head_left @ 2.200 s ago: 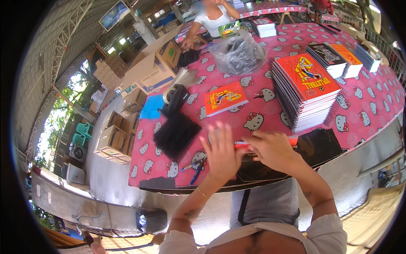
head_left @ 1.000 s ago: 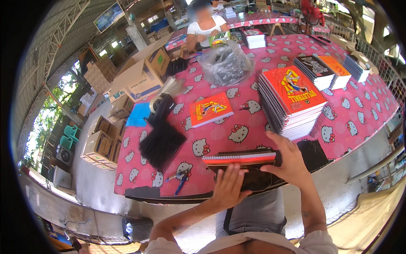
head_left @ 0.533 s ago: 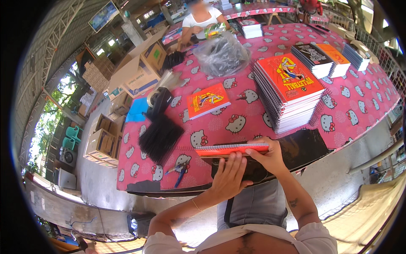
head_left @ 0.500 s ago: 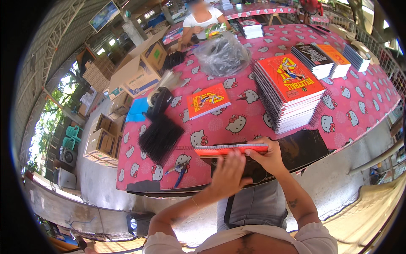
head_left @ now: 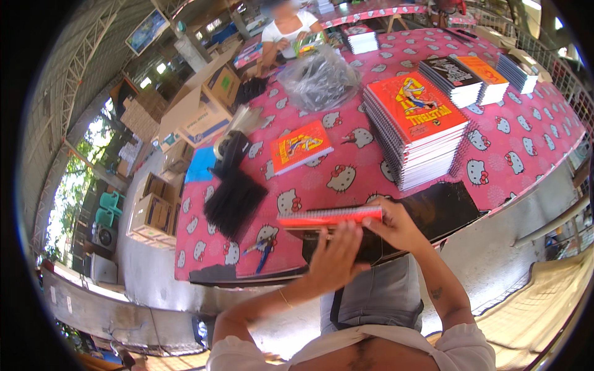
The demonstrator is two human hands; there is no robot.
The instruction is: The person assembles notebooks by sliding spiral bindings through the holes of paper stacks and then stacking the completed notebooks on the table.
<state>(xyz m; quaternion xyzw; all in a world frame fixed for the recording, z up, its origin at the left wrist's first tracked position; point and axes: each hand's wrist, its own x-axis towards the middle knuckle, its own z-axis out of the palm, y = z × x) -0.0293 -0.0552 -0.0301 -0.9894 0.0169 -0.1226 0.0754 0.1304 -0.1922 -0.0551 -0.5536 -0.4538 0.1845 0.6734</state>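
Hands: I see the left hand [head_left: 334, 263] and right hand [head_left: 399, 226] both closed on one red spiral notebook [head_left: 331, 216], held edge-on at the near edge of the table. The left fingers lie flat against the near face; the right hand grips the right end, thumb and fingers clamped about the cover. The notebook stands just above a black flat sheet [head_left: 433, 213] lying at the table's near edge.

Table: a pink patterned tablecloth [head_left: 526, 142] covers it. On it, by descending size:
(a) a tall stack of red notebooks [head_left: 414, 123], right of centre, well beyond the hands;
(b) a clear plastic bag [head_left: 318, 80] of dark items, far centre;
(c) a bundle of black strips [head_left: 234, 201], left of the hands;
(d) smaller stacks of black and orange notebooks [head_left: 467, 77], far right;
(e) a single orange notebook [head_left: 300, 146], lying flat between bundle and tall stack;
(f) blue-handled pliers [head_left: 260, 253], near the left front corner.

Beyond the left edge stands an open cardboard box [head_left: 195, 114]. A second person [head_left: 284, 34] sits at the far side.
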